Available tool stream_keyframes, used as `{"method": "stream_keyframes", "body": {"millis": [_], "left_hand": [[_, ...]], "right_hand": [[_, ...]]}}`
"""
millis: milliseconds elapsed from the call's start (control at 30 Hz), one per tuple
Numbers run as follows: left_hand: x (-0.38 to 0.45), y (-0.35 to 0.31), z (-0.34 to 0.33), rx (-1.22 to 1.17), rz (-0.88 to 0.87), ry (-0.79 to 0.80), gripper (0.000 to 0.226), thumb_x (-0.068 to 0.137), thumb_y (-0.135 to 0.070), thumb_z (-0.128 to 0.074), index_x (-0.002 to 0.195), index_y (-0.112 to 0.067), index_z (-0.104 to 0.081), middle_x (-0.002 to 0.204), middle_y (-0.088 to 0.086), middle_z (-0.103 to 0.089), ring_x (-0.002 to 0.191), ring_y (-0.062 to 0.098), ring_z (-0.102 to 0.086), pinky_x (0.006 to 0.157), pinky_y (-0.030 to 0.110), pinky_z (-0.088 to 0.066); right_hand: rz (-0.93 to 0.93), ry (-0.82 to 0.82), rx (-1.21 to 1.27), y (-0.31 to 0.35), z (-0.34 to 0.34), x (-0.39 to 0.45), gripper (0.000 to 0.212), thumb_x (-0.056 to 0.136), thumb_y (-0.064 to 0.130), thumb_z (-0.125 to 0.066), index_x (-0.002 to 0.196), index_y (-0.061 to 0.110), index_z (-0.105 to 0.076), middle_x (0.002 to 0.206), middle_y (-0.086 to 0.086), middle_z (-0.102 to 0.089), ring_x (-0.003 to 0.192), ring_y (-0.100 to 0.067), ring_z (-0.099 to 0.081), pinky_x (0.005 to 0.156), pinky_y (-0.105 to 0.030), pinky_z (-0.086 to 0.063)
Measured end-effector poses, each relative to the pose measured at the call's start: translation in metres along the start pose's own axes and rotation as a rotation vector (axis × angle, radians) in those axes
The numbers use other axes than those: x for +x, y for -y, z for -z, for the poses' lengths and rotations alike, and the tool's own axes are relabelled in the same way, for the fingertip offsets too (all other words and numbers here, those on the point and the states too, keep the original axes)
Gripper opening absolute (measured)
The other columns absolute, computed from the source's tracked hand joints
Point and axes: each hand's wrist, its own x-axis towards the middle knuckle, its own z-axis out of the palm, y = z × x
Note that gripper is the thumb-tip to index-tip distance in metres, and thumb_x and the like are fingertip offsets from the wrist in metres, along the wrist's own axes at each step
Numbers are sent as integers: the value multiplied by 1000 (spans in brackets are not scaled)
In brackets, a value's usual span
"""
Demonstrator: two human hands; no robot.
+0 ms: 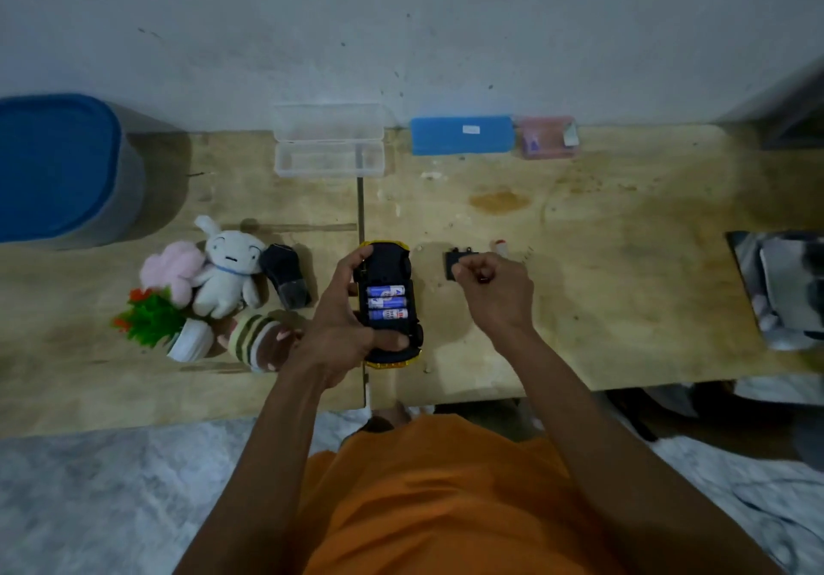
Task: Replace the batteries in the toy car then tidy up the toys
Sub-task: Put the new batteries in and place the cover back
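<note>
A yellow toy car (389, 262) lies upside down at the table's middle, its black underside up. Three blue batteries (387, 303) sit in its uncovered compartment. My left hand (343, 320) grips the car from the left, fingers over its far end and thumb on its near end. My right hand (495, 291) hovers to the right of the car with its fingers curled; whether it holds something small is unclear. The black battery cover (451, 262) lies on the table just beyond that hand, partly hidden by it.
Left of the car lie a second black toy car (285, 275), a white plush rabbit (227, 271), a pink plush (171, 266), a potted fake plant (156, 320) and a striped plush (256, 340). At the back: clear box (329, 158), blue case (461, 135), pink box (547, 137). Blue-lidded bin (58, 168) far left.
</note>
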Motion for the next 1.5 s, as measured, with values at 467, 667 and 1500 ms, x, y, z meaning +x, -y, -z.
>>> {"method": "stream_keyframes", "body": {"millis": [467, 667, 1500], "left_hand": [[29, -21, -7, 38, 25, -120, 112, 56, 25, -82, 134, -45, -42, 131, 1, -49, 100, 22, -66, 64, 28, -60], [38, -22, -13, 10, 62, -121, 114, 57, 27, -81, 141, -40, -42, 126, -2, -52, 85, 12, -72, 65, 31, -61], [-12, -2, -1, -75, -47, -34, 120, 46, 10, -95, 138, -48, -45, 140, 7, -47, 123, 36, -57, 83, 49, -61]], "right_hand": [[56, 244, -811, -28, -15, 80, 47, 85, 51, -69, 124, 25, -63, 127, -4, -56, 126, -30, -40, 101, -46, -36], [39, 229, -739, -29, -16, 86, 41, 81, 48, -75, 112, 23, -65, 118, -3, -59, 121, -29, -43, 97, -43, -35], [79, 392, 424, 61, 14, -4, 8, 83, 10, -79, 88, 15, -75, 77, 6, -74, 69, 2, -67, 60, -12, -51]]}}
